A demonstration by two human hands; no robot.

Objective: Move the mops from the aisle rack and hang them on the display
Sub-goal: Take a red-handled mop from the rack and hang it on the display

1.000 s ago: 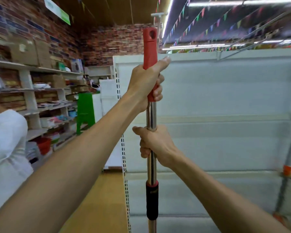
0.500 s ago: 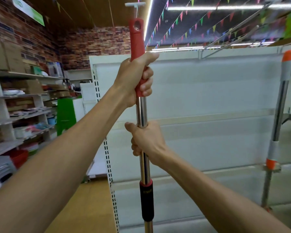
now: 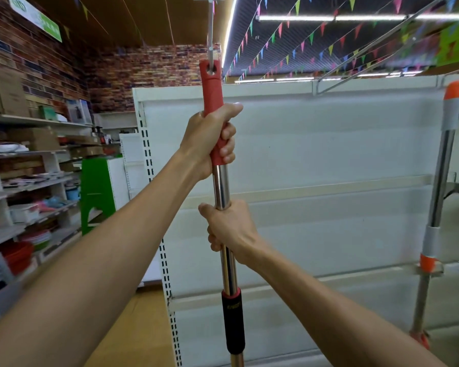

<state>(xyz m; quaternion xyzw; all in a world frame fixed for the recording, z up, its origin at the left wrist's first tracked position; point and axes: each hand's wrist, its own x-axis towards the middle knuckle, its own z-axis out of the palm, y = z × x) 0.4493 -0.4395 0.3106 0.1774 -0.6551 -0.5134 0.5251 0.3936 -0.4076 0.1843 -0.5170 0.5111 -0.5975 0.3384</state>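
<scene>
Mop pole [image 3: 224,234] stands upright before the white display shelving [image 3: 329,144], gripped two-handed: the left hand [image 3: 210,139] wraps its red plastic end, with the hanging hole at the top (a hook rod seems to line up with it), and the right hand [image 3: 231,229] clamps the chrome shaft below. It looks stiff, light and slick on bare metal, so the red sleeve gives surer purchase. Another mop [image 3: 440,181] hangs at the far right.

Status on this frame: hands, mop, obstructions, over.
Left hand shut on red grip, right hand on steel shaft. Mop upright, hanging hole at hook. Nothing blocking.
</scene>
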